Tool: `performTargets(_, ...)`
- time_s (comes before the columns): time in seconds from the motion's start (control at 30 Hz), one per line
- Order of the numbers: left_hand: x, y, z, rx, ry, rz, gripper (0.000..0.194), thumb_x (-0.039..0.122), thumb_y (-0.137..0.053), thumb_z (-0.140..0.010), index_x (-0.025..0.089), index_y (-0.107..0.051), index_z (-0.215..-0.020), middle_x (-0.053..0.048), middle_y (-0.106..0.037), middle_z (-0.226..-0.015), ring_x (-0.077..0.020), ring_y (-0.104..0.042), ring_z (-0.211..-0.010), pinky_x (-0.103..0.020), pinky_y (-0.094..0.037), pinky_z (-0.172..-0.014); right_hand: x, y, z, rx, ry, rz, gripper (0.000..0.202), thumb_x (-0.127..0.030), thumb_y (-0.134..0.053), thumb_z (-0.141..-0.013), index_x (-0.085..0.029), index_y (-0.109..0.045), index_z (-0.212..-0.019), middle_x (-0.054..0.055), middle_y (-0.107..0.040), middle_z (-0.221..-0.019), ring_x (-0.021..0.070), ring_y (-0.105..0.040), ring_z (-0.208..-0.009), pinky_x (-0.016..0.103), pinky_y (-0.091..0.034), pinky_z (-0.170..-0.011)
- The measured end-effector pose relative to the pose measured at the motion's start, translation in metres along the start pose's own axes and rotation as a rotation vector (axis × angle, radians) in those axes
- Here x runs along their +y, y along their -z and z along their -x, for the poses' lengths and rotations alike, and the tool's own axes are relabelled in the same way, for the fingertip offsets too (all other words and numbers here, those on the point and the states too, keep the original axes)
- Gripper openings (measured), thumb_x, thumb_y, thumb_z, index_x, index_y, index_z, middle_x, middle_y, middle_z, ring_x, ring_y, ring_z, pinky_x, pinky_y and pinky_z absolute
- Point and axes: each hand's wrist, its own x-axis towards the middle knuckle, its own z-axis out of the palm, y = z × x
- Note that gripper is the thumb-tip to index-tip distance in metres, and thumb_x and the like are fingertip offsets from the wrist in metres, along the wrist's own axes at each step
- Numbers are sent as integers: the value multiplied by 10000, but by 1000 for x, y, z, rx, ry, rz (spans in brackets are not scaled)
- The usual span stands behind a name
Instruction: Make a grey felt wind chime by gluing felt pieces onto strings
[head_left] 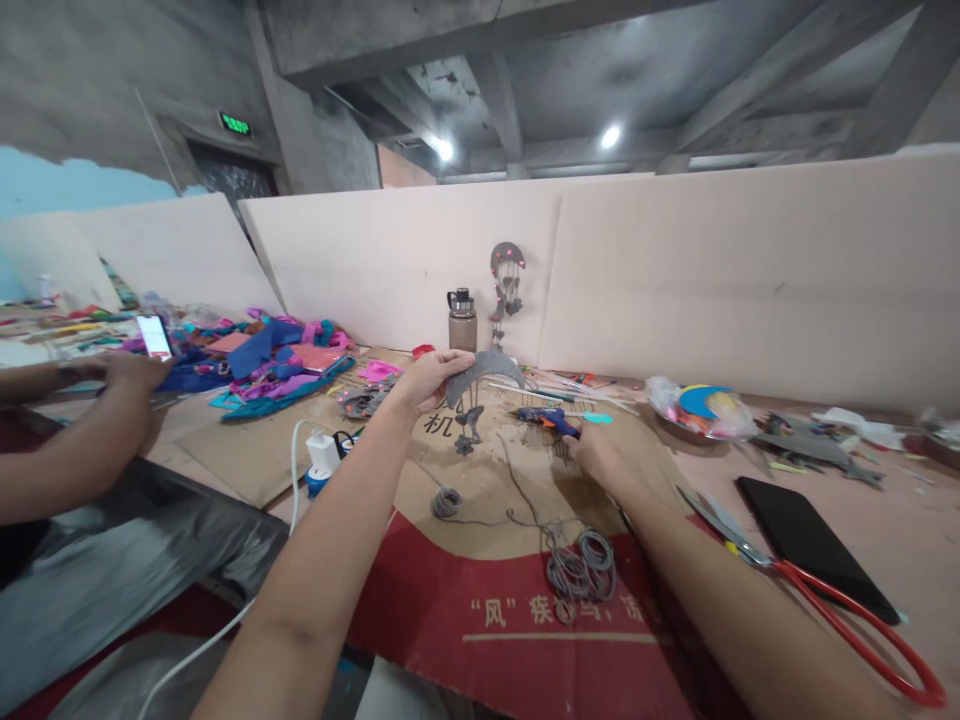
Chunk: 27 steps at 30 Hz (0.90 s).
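My left hand (436,382) pinches one end of a grey crescent-shaped felt piece (491,368), holding it up above the cardboard. Small grey shapes (466,437) dangle on strings below the crescent. To the right, my right hand (592,450) is closed around the handle of a blue glue gun (551,418), whose nozzle points left towards the hanging strings without touching the crescent. Grey cord lies on the cardboard nearer to me, in a small coil (446,502) and a larger loose bundle (581,568).
Red-handled scissors (757,555) and a black phone (814,545) lie at right. Behind stand a bottle (463,325) and a finished-looking hanging ornament (508,262). Colourful felt scraps (274,355), a white plug (322,452) and another person's hands (135,375) are at left.
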Motion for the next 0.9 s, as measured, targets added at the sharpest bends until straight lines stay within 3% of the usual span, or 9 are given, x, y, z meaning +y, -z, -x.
performTargets(0.13, 14, -10, 11, -23, -37, -35, 326, 396, -794, -626, 147, -649, -777, 5, -611, -601, -97, -559, -541, -200, -431, -514, 6, 4, 0, 32, -60, 21, 292, -280, -511, -846, -95, -675, -1000, 185, -689, -879, 246, -652, -789, 299, -423, -652)
performTargets(0.23, 12, -7, 5, -42, -57, -114, 375, 438, -785, -626, 148, -669, -834, -10, -636, -655, -96, -557, -544, -196, -416, -498, 10, 2, 3, 41, -75, 71, 310, -266, -491, -851, -89, -662, -1039, 211, -677, -965, 265, -651, -864, 311, -432, -692)
performTargets(0.33, -12, 8, -17, -46, -31, -209, 389, 417, -812, -584, 140, -691, -830, -14, -654, -688, -89, -558, -560, -183, -409, -503, 10, -4, 5, 38, -96, 116, 322, -278, -477, -857, -103, -647, -1066, 210, -662, -1036, 281, -638, -941, 328, -434, -751)
performTargets(0.47, -62, 38, -44, 97, 125, -324, 346, 389, -820, -569, 143, -702, -782, -12, -665, -652, -104, -561, -534, -204, -428, -504, 9, -12, 6, 95, -125, 186, 362, -296, -497, -853, -94, -602, -1133, 222, -631, -1102, 321, -586, -1072, 387, -403, -869)
performTargets(0.57, -90, 54, -52, 143, 145, -347, 294, 364, -818, -576, 146, -703, -737, -17, -670, -626, -109, -557, -521, -207, -423, -495, 8, -14, 7, 108, -133, 229, 375, -312, -490, -864, -81, -587, -1143, 218, -626, -1097, 326, -573, -1086, 403, -385, -898)
performTargets(0.7, -105, 63, -57, 196, 128, -383, 271, 351, -810, -590, 157, -718, -755, -15, -676, -619, -112, -556, -531, -205, -415, -496, 7, -15, 8, 111, -127, 261, 385, -322, -479, -869, -79, -587, -1147, 216, -610, -1112, 336, -560, -1089, 414, -373, -906)
performTargets(0.9, -118, 62, -71, 232, 56, -447, 266, 240, -811, -557, 155, -714, -790, -5, -666, -623, -115, -562, -568, -215, -447, -563, 8, -18, 7, 132, -120, 249, 366, -319, -470, -872, -91, -593, -1131, 218, -596, -1119, 341, -534, -1106, 421, -350, -925)
